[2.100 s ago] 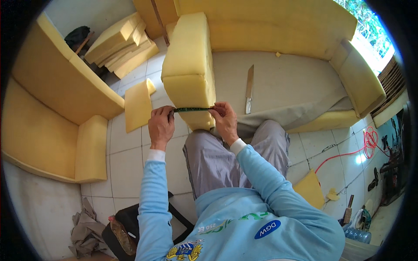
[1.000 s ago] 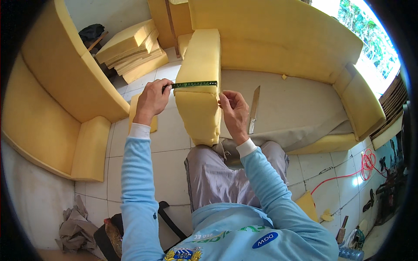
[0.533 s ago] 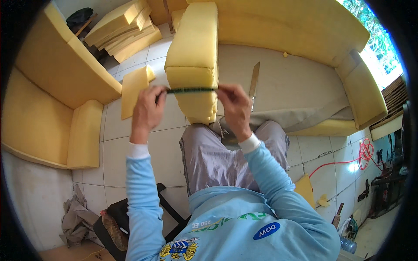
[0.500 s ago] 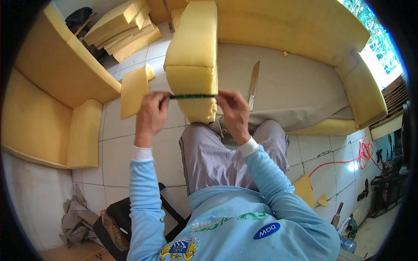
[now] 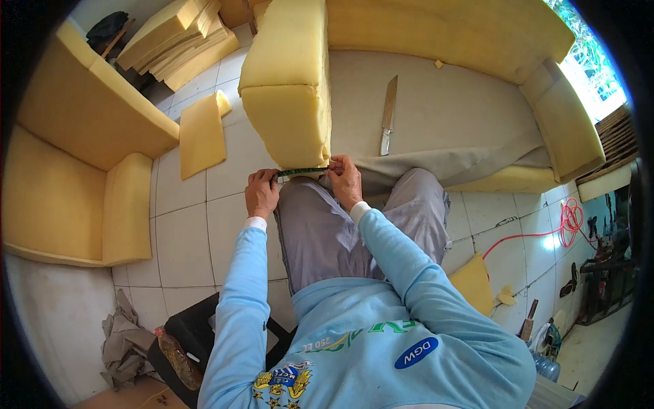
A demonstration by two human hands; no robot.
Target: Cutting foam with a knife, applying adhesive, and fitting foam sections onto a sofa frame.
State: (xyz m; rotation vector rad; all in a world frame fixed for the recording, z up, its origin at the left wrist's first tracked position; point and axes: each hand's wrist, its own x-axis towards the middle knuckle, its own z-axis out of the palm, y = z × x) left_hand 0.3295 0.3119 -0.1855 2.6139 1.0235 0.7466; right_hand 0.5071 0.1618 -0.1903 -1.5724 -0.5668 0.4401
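Observation:
A dark green measuring tape [image 5: 300,172] is stretched across the lower front end of a yellow foam-covered sofa arm [image 5: 283,123]. My left hand [image 5: 262,192] pinches the tape at the arm's left corner. At the right corner my right hand [image 5: 345,181] grips its other end between thumb and fingers. The tape runs level and close against the foam. My knees are right beneath it, partly under the arm. A long knife [image 5: 389,117] with a broad blade and pale handle lies on the fabric-covered sofa seat to the right.
Grey-beige fabric [image 5: 470,160] drapes over the seat's front edge. Another foam-covered sofa [image 5: 65,170] stands at left, near a loose foam sheet [image 5: 203,136]. Foam slabs [image 5: 180,41] are stacked at the back left. A red hose [image 5: 571,221] coils on the tiles at right. A black chair [image 5: 187,334] stands lower left.
Both hands have lowered the tape from partway up the arm's front to its bottom end, drawing closer together. The view has shifted slightly, too.

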